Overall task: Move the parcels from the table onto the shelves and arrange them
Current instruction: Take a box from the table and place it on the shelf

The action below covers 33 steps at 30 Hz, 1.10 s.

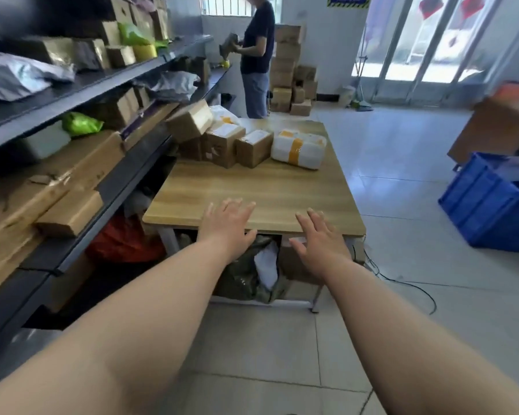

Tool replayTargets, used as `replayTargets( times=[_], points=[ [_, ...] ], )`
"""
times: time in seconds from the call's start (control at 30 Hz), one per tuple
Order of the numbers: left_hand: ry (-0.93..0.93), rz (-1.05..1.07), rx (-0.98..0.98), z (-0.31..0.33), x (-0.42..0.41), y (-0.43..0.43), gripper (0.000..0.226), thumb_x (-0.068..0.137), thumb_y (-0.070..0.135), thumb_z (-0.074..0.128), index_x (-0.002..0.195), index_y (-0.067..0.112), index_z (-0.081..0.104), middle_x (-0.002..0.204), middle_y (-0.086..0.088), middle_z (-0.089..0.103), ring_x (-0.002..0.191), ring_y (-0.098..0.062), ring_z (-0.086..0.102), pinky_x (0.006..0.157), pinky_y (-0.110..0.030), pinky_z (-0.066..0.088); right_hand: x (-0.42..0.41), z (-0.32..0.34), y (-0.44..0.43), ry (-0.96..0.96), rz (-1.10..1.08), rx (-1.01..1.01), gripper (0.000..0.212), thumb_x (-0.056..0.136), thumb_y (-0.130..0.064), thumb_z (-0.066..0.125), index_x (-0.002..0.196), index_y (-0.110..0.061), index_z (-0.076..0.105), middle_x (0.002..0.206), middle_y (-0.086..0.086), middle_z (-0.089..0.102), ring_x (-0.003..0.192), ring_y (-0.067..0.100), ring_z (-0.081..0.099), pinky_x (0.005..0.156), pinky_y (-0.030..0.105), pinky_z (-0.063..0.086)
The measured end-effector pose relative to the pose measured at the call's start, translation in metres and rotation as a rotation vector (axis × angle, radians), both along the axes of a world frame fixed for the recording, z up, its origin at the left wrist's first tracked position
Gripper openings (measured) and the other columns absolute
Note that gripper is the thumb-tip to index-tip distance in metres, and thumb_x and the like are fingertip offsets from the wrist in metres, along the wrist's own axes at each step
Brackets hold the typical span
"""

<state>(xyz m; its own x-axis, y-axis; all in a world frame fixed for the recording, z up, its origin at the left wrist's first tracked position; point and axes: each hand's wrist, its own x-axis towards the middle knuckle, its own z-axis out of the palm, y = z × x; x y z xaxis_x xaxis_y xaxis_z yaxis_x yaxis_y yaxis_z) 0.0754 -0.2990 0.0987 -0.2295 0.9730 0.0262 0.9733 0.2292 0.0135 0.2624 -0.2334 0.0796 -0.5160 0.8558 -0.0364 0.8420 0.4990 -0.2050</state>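
Both arms are reaching forward from the bottom of the frame toward the near edge of the wooden table [252, 187] at centre. The left hand [226, 224] is hovering over that edge with fingers spread and holding nothing; the right hand [319, 242] is lying just below and in front of the edge, fingers likewise splayed and empty. The near half of the tabletop is lying bare, while the parcels are crowding its far end: a tilted brown box [189, 121] leaning at the table's left corner against the shelves [81, 85], two brown cartons [240, 146] beside it, and a white padded parcel [298, 148] with yellow tape toward the right edge. The shelves are running along the left of the frame, already carrying boxes and bags. Open tiled floor is stretching to the right of the table, with a blue crate [480, 205] at the right edge. Another person [256, 55] is standing beyond the table at upper centre.
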Motion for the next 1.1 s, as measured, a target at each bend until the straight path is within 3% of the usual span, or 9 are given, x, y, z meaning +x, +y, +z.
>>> replayTargets(
  times=[0.23,0.57,0.8,1.1],
  points=[
    [0.072,-0.152,-0.095,-0.018,0.009,0.1,0.066,0.097,0.053,0.036,0.153,0.034,0.007,0.162,0.003,0.008,0.149,-0.021,0.006,0.12,-0.047,0.004,0.0,-0.021,0.095,0.062,-0.147,-0.054,0.063,0.101,-0.042,0.038,0.154,-0.028,0.008,0.162,-0.003,-0.006,0.149,0.017,-0.008,0.12,0.035,0.002],
    [0.01,0.033,-0.073,-0.017,-0.034,0.22,0.066,0.096,0.053,0.037,0.153,0.035,0.008,0.162,0.004,0.01,0.149,-0.019,0.006,0.12,-0.045,0.005,-0.045,-0.002,0.262,0.085,-0.082,-0.061,0.064,0.1,-0.043,0.039,0.154,-0.029,0.007,0.162,-0.003,-0.008,0.149,0.017,-0.008,0.119,0.035,0.001],
    [-0.034,0.129,-0.144,-0.051,-0.085,0.258,0.066,0.097,0.052,0.037,0.153,0.033,0.009,0.161,0.003,0.011,0.148,-0.019,0.008,0.12,-0.045,0.007,-0.1,-0.039,0.308,-0.005,0.007,-0.172,0.065,0.101,-0.045,0.036,0.155,-0.029,0.004,0.162,-0.003,-0.013,0.148,0.017,-0.011,0.119,0.035,0.001],
    [-0.128,0.096,-0.162,-0.084,-0.191,0.336,0.066,0.096,0.052,0.038,0.153,0.035,0.009,0.161,0.004,0.01,0.148,-0.017,0.008,0.12,-0.043,0.006,-0.194,-0.062,0.372,0.031,-0.172,-0.233,0.065,0.101,-0.045,0.037,0.155,-0.029,0.005,0.161,-0.004,-0.014,0.148,0.017,-0.011,0.12,0.035,0.002]
  ],
)
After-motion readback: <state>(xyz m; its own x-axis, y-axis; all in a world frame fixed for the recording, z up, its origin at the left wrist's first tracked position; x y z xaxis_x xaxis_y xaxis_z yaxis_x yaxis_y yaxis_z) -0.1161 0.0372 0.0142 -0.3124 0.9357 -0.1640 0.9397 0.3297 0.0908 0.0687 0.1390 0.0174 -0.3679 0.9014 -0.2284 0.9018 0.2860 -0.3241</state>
